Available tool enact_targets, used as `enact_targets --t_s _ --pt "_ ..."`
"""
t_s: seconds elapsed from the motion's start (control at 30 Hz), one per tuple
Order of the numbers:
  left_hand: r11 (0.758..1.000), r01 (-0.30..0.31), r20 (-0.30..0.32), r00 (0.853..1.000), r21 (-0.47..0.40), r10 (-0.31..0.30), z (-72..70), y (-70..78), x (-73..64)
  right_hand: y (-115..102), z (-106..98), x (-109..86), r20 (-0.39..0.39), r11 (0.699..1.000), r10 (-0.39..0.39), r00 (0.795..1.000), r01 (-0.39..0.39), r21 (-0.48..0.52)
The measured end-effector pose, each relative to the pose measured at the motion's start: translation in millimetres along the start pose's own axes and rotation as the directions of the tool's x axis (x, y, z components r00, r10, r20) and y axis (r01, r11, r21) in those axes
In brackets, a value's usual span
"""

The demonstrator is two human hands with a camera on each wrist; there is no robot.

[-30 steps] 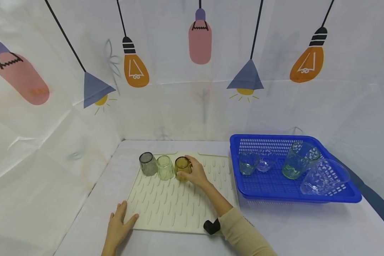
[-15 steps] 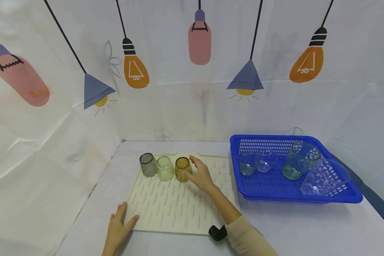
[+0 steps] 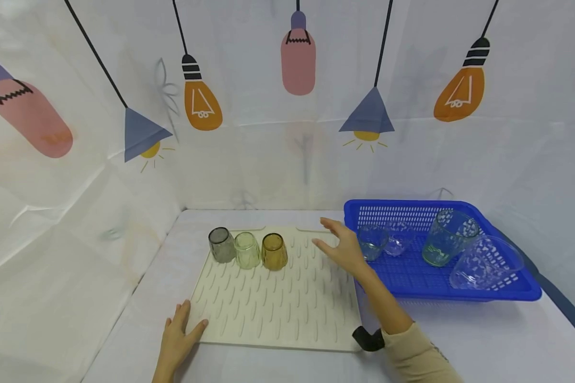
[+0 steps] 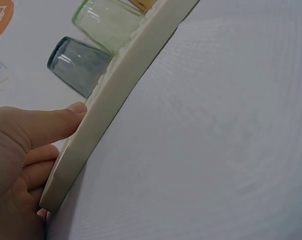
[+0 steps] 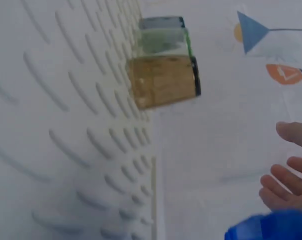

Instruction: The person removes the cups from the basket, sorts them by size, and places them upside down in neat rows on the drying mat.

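Note:
On the cream ridged drying mat (image 3: 268, 314), a grey glass (image 3: 222, 246), a pale green glass (image 3: 247, 251) and an amber glass (image 3: 274, 253) stand in a row near the back left. My right hand (image 3: 344, 249) is in the air over the mat's back right, near the blue basket. Its fingers are spread and hold nothing. My left hand (image 3: 176, 338) rests at the mat's front left corner. In the left wrist view, its thumb (image 4: 66, 122) lies against the mat's edge, with the other fingers partly hidden beside it.
A blue plastic basket (image 3: 455, 296) stands to the right with several clear glasses inside, among them a large greenish glass (image 3: 438, 247) and a clear bowl-like vessel (image 3: 484, 266) leaning at the right. A white printed sheet (image 3: 268, 175) hangs behind.
My right hand has let go of the amber glass and moved right, towards the basket. The amber glass stays on the mat. My left hand has not moved.

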State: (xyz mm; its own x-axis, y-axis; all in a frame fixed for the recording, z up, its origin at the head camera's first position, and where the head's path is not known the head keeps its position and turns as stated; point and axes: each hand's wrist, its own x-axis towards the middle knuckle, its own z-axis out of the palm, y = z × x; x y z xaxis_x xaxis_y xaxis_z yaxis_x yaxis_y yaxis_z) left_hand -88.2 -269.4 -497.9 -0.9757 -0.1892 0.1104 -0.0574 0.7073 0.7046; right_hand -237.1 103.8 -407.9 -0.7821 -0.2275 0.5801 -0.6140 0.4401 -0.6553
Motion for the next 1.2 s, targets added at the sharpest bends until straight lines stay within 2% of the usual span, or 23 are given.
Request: enact_targets --t_s 0.13,0.23,0.43,0.53,0.77,1.0,1.2 --pt "1.0 -0.003 -0.004 1.0 0.013 0.004 -0.3 -0.3 -0.2 14 -31 1.1 0.054 0.994 0.096 0.994 -0.093 -0.058" --pt "1.0 -0.005 -0.012 1.0 0.025 0.006 -0.9 0.0 -0.3 25 -50 2.2 0.104 0.983 0.161 0.981 -0.15 -0.102" --pt "0.999 0.015 -0.014 1.0 0.029 -0.015 -2.1 -0.1 0.7 46 -74 3.5 0.206 0.954 0.264 0.942 -0.223 -0.2" --pt "0.999 0.012 -0.007 1.0 0.029 -0.012 -0.6 -0.6 1.6 53 -81 3.5 0.246 0.942 0.281 0.928 -0.217 -0.258" --pt "0.999 0.032 0.019 0.999 0.027 -0.032 1.8 0.0 2.7 64 -95 1.9 0.286 0.941 0.247 0.926 -0.158 -0.3" --pt "0.999 0.03 0.019 0.999 0.013 -0.031 0.9 1.9 1.5 74 -105 -3.2 0.372 0.907 0.294 0.88 -0.135 -0.399" --pt "1.0 0.018 0.016 1.0 0.025 -0.018 0.8 1.9 0.7 76 -103 -3.9 0.405 0.884 0.309 0.861 -0.103 -0.456"
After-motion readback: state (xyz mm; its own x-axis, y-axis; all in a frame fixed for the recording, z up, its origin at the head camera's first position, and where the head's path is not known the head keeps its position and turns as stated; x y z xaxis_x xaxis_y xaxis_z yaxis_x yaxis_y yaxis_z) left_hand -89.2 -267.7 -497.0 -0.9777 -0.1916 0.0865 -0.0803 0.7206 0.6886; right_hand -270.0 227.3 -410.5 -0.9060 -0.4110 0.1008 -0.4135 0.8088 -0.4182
